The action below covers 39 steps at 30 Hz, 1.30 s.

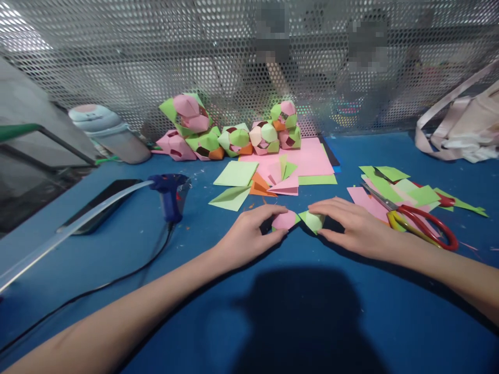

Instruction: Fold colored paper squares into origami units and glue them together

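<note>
A small folded paper piece (293, 220), pink on the left and green on the right, lies on the blue table (273, 311) between my hands. My left hand (249, 232) pinches its pink end with thumb and fingers. My right hand (351, 226) presses fingers on its green end, thumb beneath. Just beyond lie loose folded squares in green, orange and pink (257, 184) on the table.
Finished paper balls (234, 137) line the mesh wall at the back. A blue glue gun (171, 195) with its cord stands left. Red-handled scissors (417, 218) rest on paper scraps at right. A phone (97, 205), a bottle (109, 135) and a bag (460, 130) sit nearby.
</note>
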{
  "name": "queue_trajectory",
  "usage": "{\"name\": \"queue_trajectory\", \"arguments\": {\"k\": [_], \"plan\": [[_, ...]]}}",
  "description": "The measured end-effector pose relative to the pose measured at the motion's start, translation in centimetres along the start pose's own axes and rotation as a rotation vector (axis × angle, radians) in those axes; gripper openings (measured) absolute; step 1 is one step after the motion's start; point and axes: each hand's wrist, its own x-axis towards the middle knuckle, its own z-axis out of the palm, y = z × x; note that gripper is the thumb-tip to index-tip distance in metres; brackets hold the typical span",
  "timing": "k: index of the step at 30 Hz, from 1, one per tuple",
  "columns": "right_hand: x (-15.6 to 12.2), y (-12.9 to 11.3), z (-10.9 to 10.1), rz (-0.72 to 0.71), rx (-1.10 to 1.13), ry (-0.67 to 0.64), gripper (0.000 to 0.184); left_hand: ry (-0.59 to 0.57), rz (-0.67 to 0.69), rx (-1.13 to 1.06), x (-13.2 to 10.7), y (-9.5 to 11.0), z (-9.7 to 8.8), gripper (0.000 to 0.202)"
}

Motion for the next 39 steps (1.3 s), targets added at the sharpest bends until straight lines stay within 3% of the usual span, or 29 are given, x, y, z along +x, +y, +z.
{"name": "queue_trajectory", "arguments": {"k": [4, 10, 15, 29, 34, 39], "plan": [[0.0, 0.5, 0.0, -0.045, -0.049, 0.047, 0.043, 0.048, -0.028, -0.041, 0.1, 0.2, -0.5, 0.036], [-0.1, 0.8, 0.2, -0.133, -0.071, 0.073, 0.042, 0.065, 0.060, -0.045, 0.0, 0.1, -0.4, 0.036], [-0.1, 0.5, 0.1, -0.103, -0.103, 0.143, 0.044, 0.100, 0.049, -0.034, 0.0, -0.3, -0.4, 0.035], [-0.1, -0.5, 0.2, -0.234, -0.197, 0.126, 0.037, 0.049, 0.114, -0.033, -0.5, 0.3, -0.1, 0.039], [0.0, -0.1, -0.2, -0.254, -0.202, 0.134, 0.039, 0.090, 0.047, -0.054, -0.1, 0.1, -0.7, 0.037], [0.0, -0.2, -0.2, -0.251, -0.234, 0.135, 0.036, 0.085, 0.095, -0.056, -0.1, -0.2, -0.7, 0.038]]}}
